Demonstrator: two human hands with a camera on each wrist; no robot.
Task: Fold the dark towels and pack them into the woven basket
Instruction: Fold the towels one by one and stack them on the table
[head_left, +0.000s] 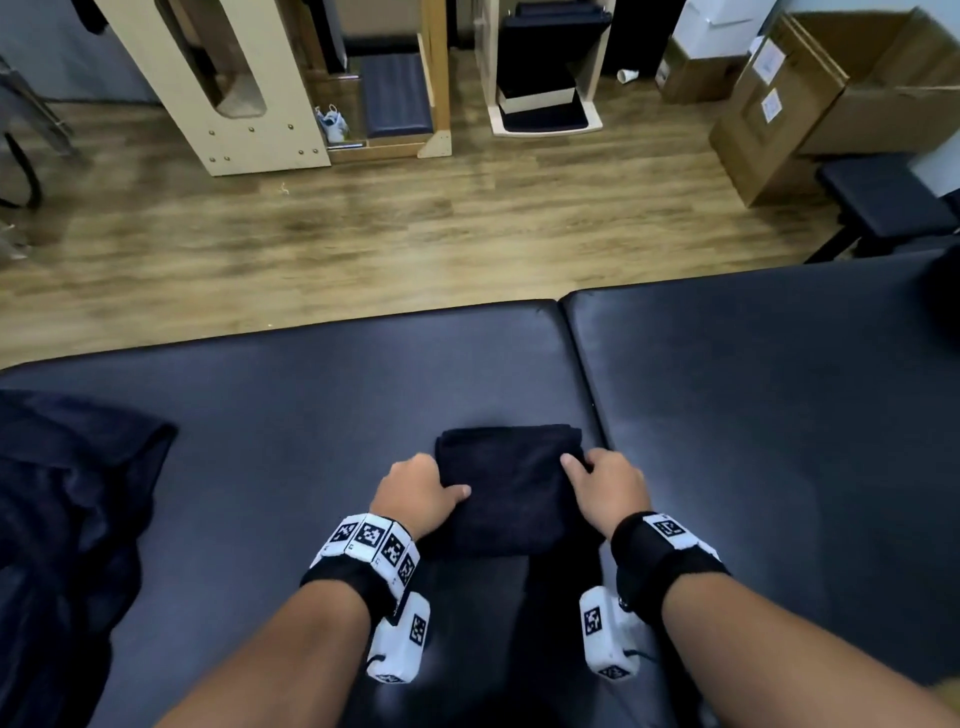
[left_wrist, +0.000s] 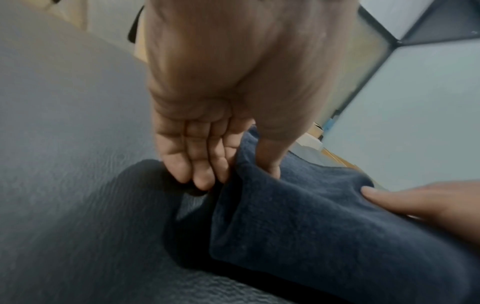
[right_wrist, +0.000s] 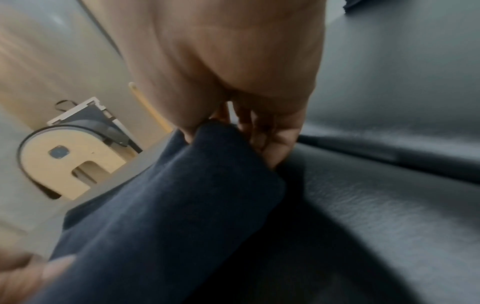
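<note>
A dark navy towel (head_left: 511, 483), folded into a small rectangle, lies on the black padded table (head_left: 311, 395) right in front of me. My left hand (head_left: 418, 493) grips its left edge, thumb on top and fingers curled under the fold, as the left wrist view shows (left_wrist: 200, 170). My right hand (head_left: 608, 486) holds the right edge the same way, thumb on the cloth, fingers (right_wrist: 270, 144) tucked beneath the towel (right_wrist: 168, 205). A second dark towel (head_left: 67, 499) lies crumpled at the table's left side. No woven basket is in view.
The table top is split by a seam (head_left: 582, 374) just right of the towel. Beyond the far edge is wood floor (head_left: 363, 234) with pale wooden furniture (head_left: 249, 93) and cardboard boxes (head_left: 810, 93) at the back right. A black stool (head_left: 883, 202) stands at the right.
</note>
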